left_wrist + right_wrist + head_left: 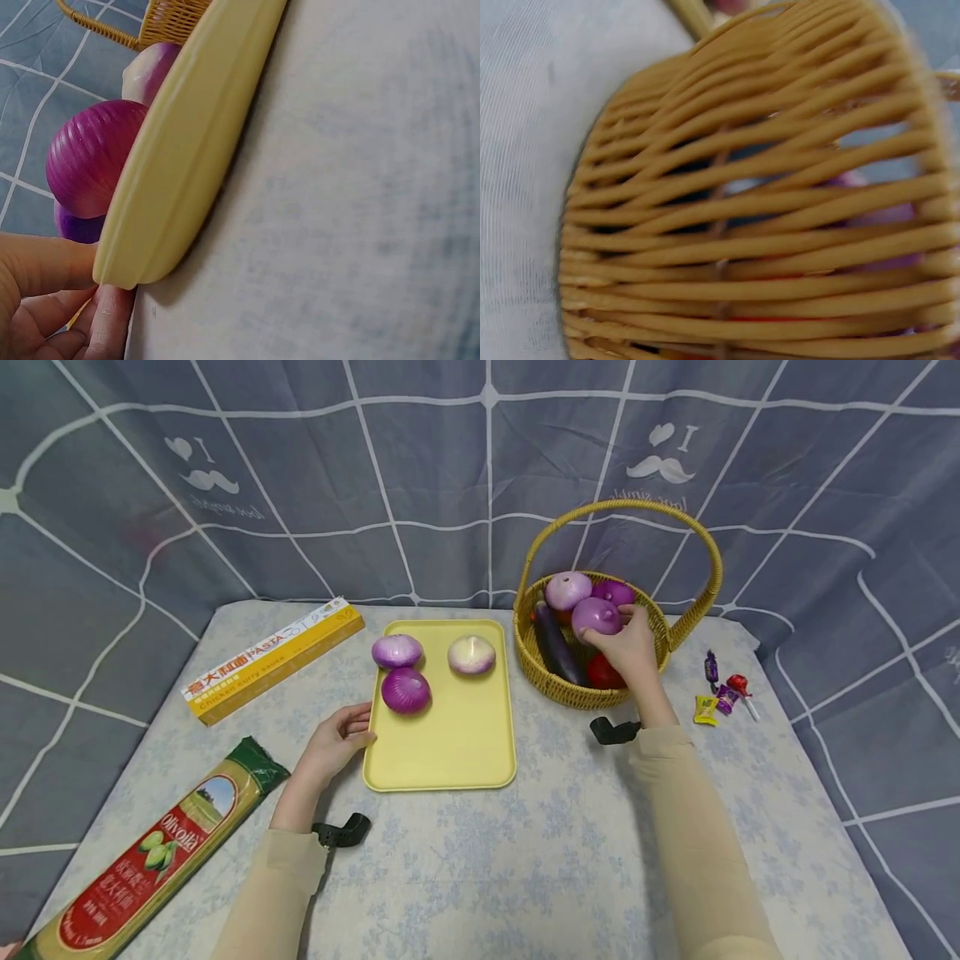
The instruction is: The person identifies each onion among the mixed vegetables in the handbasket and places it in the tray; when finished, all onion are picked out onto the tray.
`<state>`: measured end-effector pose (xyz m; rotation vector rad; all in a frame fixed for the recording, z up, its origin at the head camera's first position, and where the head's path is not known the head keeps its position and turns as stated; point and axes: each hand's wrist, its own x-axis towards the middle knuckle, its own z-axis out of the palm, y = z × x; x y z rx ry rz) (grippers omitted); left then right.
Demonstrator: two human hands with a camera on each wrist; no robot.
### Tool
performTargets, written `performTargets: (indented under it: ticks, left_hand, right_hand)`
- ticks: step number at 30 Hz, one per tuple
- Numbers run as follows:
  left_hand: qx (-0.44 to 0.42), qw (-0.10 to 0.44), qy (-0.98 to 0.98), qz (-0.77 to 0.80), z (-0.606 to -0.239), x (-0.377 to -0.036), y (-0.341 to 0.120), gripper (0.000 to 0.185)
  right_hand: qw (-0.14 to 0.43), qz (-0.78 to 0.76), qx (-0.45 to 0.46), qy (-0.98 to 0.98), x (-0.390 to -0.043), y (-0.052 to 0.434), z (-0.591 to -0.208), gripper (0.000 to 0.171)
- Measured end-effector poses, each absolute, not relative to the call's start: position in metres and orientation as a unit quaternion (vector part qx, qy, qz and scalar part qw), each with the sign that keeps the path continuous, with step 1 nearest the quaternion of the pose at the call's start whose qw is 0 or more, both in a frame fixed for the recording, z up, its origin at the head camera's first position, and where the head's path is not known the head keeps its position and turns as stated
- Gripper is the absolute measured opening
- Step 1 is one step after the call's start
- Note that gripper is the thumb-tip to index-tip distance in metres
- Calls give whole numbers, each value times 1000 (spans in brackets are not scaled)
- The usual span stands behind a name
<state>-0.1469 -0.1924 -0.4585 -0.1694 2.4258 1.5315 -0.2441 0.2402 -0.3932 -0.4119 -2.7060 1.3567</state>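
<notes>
My right hand [628,647] grips a purple onion [596,617] over the wicker basket [573,695]. Two more onions, one pale [567,590] and one dark purple [615,592], lie behind it, with an eggplant [557,647] and a partly hidden red item [603,672] lower down. Basket weave [780,262] fills the right wrist view, hiding that hand. With thumb and fingers, my left hand [339,745] pinches the left edge of a yellow tray [442,764]. On the tray sit two purple onions [406,691] [397,652] and a white-and-purple onion [472,656].
A pasta box [273,660] lies at the back left, and a spaghetti packet [161,852] at the front left. Candies [706,710] and a red lollipop [738,682] lie right of the basket. The basket's tall handle [622,504] arches above it. Hanging cloth [450,468] encloses the table.
</notes>
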Motion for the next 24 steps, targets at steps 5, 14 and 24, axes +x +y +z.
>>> performTargets:
  ticks: [5, 14, 24]
  left_hand:
    - [-61, 134, 836, 528, -459, -146, -193, 55]
    - [-61, 131, 838, 526, -459, -147, -193, 55]
    - [-62, 135, 840, 522, -458, -147, -192, 54]
  right_hand:
    - [33, 495, -132, -858, -231, 236, -384, 84]
    - [4, 596, -78, -799, -207, 202, -382, 81]
    - [-16, 647, -2, -763, -184, 152, -393, 73]
